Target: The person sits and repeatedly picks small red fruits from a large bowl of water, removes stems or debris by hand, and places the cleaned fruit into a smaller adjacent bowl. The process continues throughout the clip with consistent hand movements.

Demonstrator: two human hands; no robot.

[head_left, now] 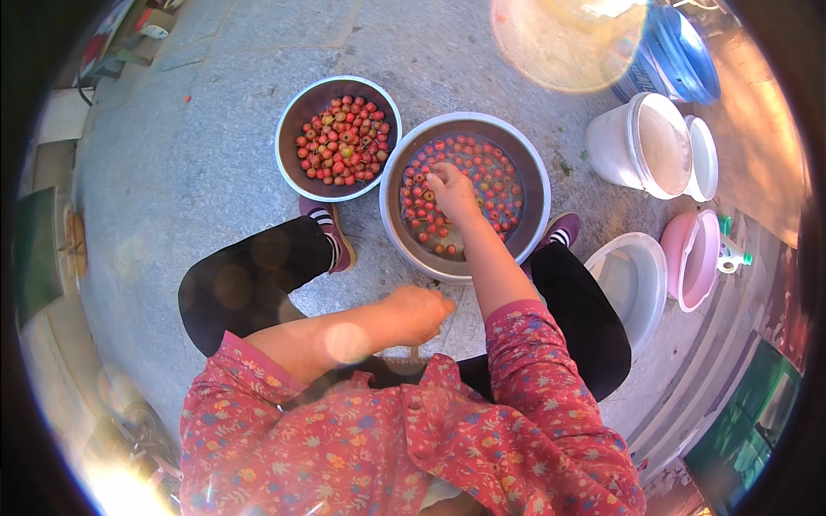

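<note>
1. A person crouches on a grey paved floor (189,163), seen from above their own head. They wear a red floral top and dark trousers, with knees spread and feet in maroon shoes with striped socks.
2. Directly in front of them, between the 2 feet, stands a large metal basin (535,185) holding water and many small red fruits (490,176).
3. The right hand (452,191) reaches into this basin, fingers bent down among the fruits at the water's surface. It touches them, but whether it grasps any cannot be told.
4. The left hand (422,314) hangs near the person's body, just short of the near rim of the large basin. It is loosely clenched; a thin dark stick-like piece shows just below it, but whether the hand holds it cannot be told.
5. A smaller metal bowl (297,107) sits on the floor just beside the large basin, on its far left side, rims nearly touching. It holds a heap of red fruits (344,142) with a few greenish ones and no visible water.
6. To the right of the large basin, a white bucket (615,142) lies tilted with a white lid beside it.
7. Near the right knee stands a clear plastic tub (641,258), and just beside it a pink basin (688,258).
8. At the far right edge of the floor is a blue bucket (680,52), partly washed out by sun glare.
</note>
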